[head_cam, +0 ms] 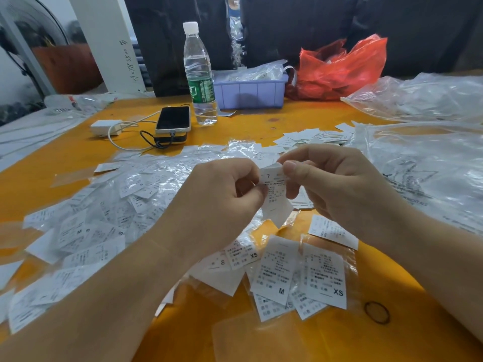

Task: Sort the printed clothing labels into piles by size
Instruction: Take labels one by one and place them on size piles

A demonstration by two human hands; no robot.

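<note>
1. While both hands are up over the shiny orange table [261,121], they share one small white printed paper label [274,194].
2. The left hand [222,194] pinches the left edge of that label with curled fingers.
3. The right hand [337,178] pinches the top of the label between its thumb and first finger.
4. That label hangs in the air between the two hands, above the table, and a letter like an L shows near its top.
5. A big messy heap of white labels in clear plastic sleeves [104,218] lies on the left side of the table.
6. Near the front, just below the hands, lie small piles: a white label marked M [278,270], a white label marked XS [326,278] beside it, and a white label marked S [222,262] to the left.
7. A thin dark rubber band [377,312] lies to the right of the XS label.
8. Farther back stand a clear plastic water bottle with a green wrap [200,74], a black phone on a power bank [173,120], a light purple plastic bin [251,91] and a red plastic bag [339,69].
</note>
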